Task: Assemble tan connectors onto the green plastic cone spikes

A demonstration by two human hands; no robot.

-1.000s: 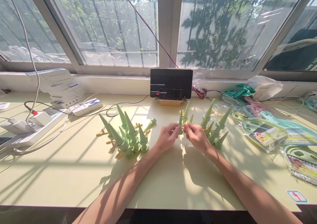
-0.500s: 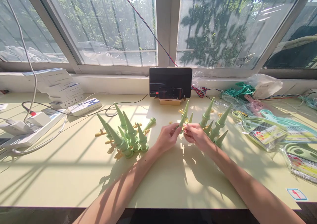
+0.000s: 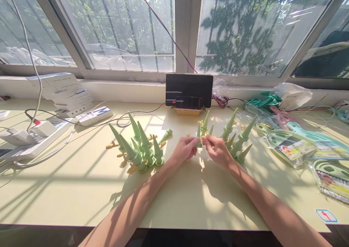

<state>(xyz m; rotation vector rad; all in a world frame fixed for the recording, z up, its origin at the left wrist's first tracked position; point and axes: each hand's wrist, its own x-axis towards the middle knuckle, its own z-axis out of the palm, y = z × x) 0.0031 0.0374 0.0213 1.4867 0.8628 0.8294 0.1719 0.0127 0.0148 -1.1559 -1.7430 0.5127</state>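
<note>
My left hand [image 3: 186, 148] is closed around the lower part of a small green plant-watering spike [image 3: 198, 132], which points up. My right hand [image 3: 217, 150] pinches at a tiny yellow piece, apparently the spike's valve, mostly hidden by the fingers. The fingertips of both hands almost meet. Just behind them stands another green spike [image 3: 205, 122] with yellow parts beside it. A cluster of upright green spikes with yellow valves [image 3: 145, 147] stands left of my left arm. More green spikes [image 3: 242, 139] stand or lean beyond my right hand.
One green spike [image 3: 166, 135] lies at the left cluster's edge. A dark screen with a phone [image 3: 188, 103] stands at the back. White boxes [image 3: 95, 116] and a power strip [image 3: 40, 141] are on the left; packaged brush sets [image 3: 289, 145] lie on the right.
The held green spike has gone from leaning to more upright and sits slightly lower. My right fingers have shifted a little at the yellow piece. The view has shifted slightly.
</note>
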